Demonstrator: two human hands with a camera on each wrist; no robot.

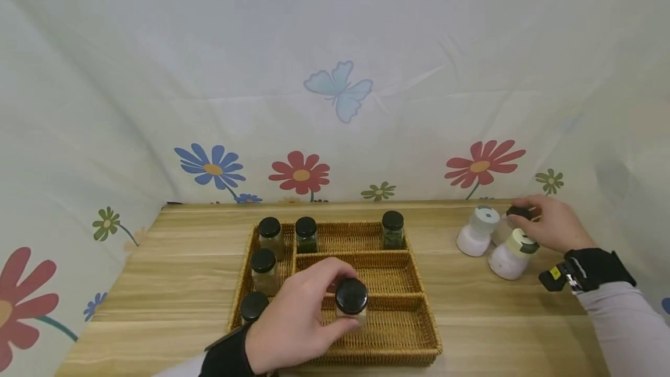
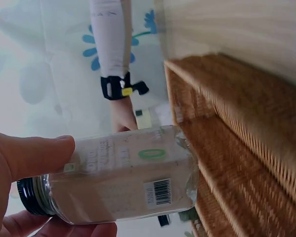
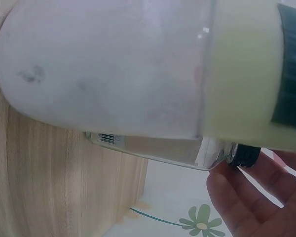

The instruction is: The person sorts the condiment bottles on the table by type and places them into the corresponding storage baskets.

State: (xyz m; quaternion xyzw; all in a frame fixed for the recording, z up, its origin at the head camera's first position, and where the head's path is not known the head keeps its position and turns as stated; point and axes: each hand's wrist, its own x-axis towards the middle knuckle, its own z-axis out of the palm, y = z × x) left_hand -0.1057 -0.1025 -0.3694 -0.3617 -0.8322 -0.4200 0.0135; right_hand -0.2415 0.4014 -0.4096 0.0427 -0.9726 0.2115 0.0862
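Left hand [image 1: 298, 314] curls thumb and fingers round a tan-filled jar [image 2: 103, 192] near its top, over the near right compartment of the wicker tray [image 1: 387, 358], likely to leave the base clear; right hand [image 1: 559, 226] pinches the black lid [image 3: 246, 155] of another jar [image 3: 167, 150] by the far right corner of the table [image 1: 466, 313], probably from above because a white-capped shaker [image 1: 477, 233] and a yellow-capped shaker [image 1: 510, 259] crowd its body; whether it is lifted, I cannot tell; three jars [image 1: 265, 281] line the tray's left edge.

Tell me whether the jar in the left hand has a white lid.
No, the jar held by the left hand has a black lid.
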